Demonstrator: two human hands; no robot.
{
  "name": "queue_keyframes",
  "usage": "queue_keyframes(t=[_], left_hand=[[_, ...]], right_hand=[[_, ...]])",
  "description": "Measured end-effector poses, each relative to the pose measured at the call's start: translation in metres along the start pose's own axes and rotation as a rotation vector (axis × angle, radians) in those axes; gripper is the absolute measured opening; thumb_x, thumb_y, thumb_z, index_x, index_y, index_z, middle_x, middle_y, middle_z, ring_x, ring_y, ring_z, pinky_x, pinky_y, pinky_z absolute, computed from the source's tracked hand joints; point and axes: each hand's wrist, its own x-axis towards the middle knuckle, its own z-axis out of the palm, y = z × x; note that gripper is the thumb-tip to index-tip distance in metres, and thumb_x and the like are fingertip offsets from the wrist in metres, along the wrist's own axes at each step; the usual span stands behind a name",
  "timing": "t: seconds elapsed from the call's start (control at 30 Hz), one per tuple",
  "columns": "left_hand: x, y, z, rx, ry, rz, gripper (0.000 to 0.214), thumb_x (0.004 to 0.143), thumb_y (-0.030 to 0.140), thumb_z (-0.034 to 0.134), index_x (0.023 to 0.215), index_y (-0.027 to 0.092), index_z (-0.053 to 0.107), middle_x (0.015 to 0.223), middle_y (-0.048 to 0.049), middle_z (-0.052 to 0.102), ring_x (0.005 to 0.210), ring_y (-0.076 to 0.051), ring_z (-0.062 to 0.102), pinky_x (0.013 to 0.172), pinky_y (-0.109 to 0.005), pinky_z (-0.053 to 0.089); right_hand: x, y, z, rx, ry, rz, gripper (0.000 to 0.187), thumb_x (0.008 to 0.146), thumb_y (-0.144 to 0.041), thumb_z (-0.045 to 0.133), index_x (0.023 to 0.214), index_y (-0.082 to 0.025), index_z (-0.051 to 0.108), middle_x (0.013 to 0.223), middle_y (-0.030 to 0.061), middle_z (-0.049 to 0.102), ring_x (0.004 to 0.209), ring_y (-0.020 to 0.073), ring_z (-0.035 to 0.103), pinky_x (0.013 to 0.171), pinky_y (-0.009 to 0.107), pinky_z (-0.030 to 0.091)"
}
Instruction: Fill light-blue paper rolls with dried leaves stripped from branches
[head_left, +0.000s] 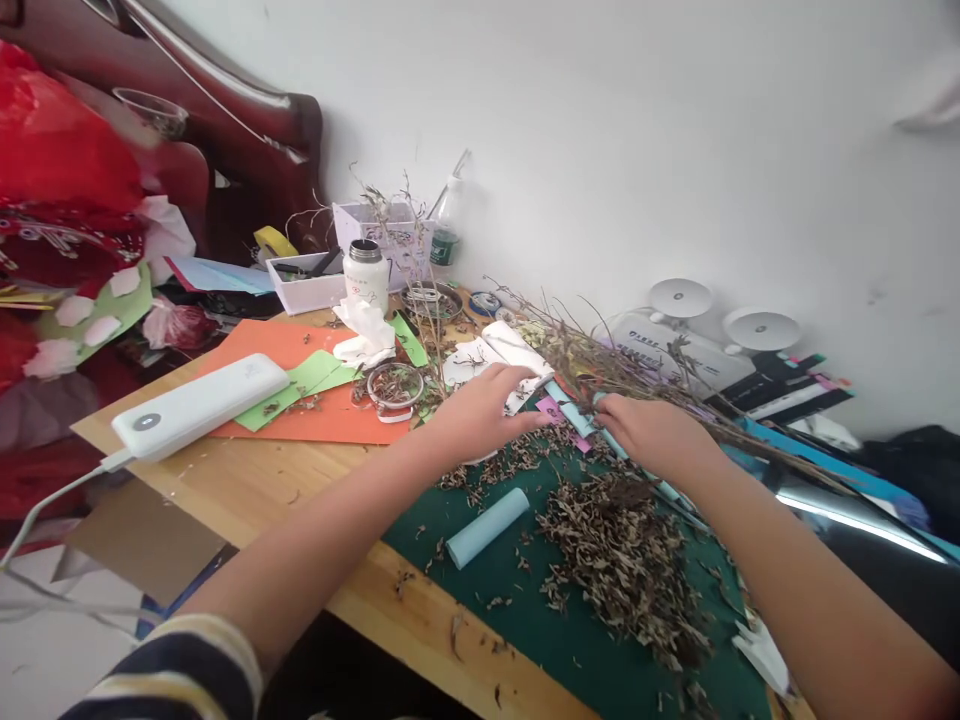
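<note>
My left hand (484,415) reaches over the table, thumb and fingers apart, close to a white folded paper (514,347). Whether it touches that paper I cannot tell. My right hand (656,432) has its fingers closed near light-blue paper strips (571,408) and dark dried bits; what is between them is hidden. Below both hands a heap of dried leaves (626,560) lies on a green cutting mat (480,590). A light-blue paper roll (488,528) rests on the mat left of the heap. A small pink paper piece (564,422) lies between the hands.
A white power bank (199,405) with a cable lies on orange paper (352,418) at left. Behind stand a white bottle (366,278) and a plastic bottle (448,222). Dried stems (600,355) stretch along the wall side near a white router (667,350).
</note>
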Motion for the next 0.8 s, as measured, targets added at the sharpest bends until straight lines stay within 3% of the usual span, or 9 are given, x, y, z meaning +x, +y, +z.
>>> queue_keyframes(t=[0.03, 0.1, 0.2, 0.33, 0.43, 0.6, 0.8], left_hand=[[0.011, 0.001, 0.008, -0.01, -0.048, 0.007, 0.048, 0.074, 0.048, 0.05, 0.112, 0.02, 0.044, 0.112, -0.0098, 0.051, 0.09, -0.02, 0.052, 0.073, -0.031, 0.042], [0.024, 0.004, 0.022, -0.072, -0.156, -0.029, 0.044, 0.071, 0.051, 0.052, 0.1, 0.017, 0.052, 0.095, -0.0086, 0.058, 0.08, -0.019, 0.055, 0.066, -0.03, 0.042], [0.026, 0.011, 0.04, -0.293, -0.222, -0.115, 0.042, 0.071, 0.053, 0.05, 0.087, 0.015, 0.054, 0.07, -0.0039, 0.058, 0.061, -0.015, 0.054, 0.054, -0.025, 0.041], [0.015, 0.025, 0.061, -0.562, -0.136, -0.238, 0.035, 0.071, 0.049, 0.051, 0.068, 0.014, 0.05, 0.048, 0.0019, 0.049, 0.043, -0.009, 0.048, 0.046, -0.022, 0.039], [0.009, 0.034, 0.07, -0.781, -0.05, -0.271, 0.027, 0.074, 0.039, 0.051, 0.063, 0.015, 0.046, 0.048, 0.0036, 0.049, 0.04, -0.006, 0.046, 0.044, -0.019, 0.04], [-0.002, 0.04, 0.061, -0.855, 0.056, -0.237, 0.026, 0.076, 0.029, 0.052, 0.057, 0.014, 0.043, 0.046, 0.005, 0.047, 0.036, -0.003, 0.043, 0.041, -0.016, 0.037], [-0.01, 0.04, 0.033, -1.03, 0.088, -0.367, 0.025, 0.073, 0.028, 0.058, 0.06, 0.015, 0.041, 0.043, 0.0058, 0.046, 0.033, -0.002, 0.038, 0.035, -0.015, 0.031]], right_hand=[[-0.005, -0.004, 0.001, -0.046, 0.027, -0.028, 0.025, 0.085, -0.03, 0.028, 0.086, -0.018, 0.05, 0.068, 0.0051, 0.061, 0.055, 0.017, 0.054, 0.046, 0.025, 0.019], [-0.014, -0.009, 0.005, -0.108, 0.078, -0.084, 0.023, 0.085, -0.025, 0.03, 0.083, -0.016, 0.051, 0.067, 0.0063, 0.061, 0.055, 0.0173, 0.053, 0.047, 0.027, 0.019], [-0.027, -0.013, 0.009, -0.146, 0.163, -0.179, 0.02, 0.082, -0.015, 0.033, 0.084, -0.015, 0.052, 0.071, 0.0076, 0.06, 0.063, 0.0178, 0.055, 0.051, 0.027, 0.021], [-0.042, -0.018, 0.008, -0.185, 0.27, -0.213, 0.021, 0.08, -0.011, 0.034, 0.088, -0.014, 0.053, 0.076, 0.0082, 0.059, 0.065, 0.0168, 0.054, 0.053, 0.027, 0.021], [-0.049, -0.021, 0.005, -0.202, 0.298, -0.167, 0.021, 0.082, -0.013, 0.033, 0.088, -0.014, 0.052, 0.074, 0.0076, 0.059, 0.065, 0.0169, 0.054, 0.052, 0.027, 0.02], [-0.056, -0.024, 0.002, -0.214, 0.207, -0.172, 0.019, 0.078, -0.008, 0.036, 0.089, -0.014, 0.051, 0.07, 0.0059, 0.058, 0.062, 0.0169, 0.054, 0.049, 0.027, 0.017], [-0.06, -0.029, -0.011, -0.201, 0.203, -0.2, 0.022, 0.074, -0.003, 0.038, 0.088, -0.015, 0.051, 0.071, 0.0062, 0.058, 0.067, 0.017, 0.054, 0.048, 0.027, 0.017]])
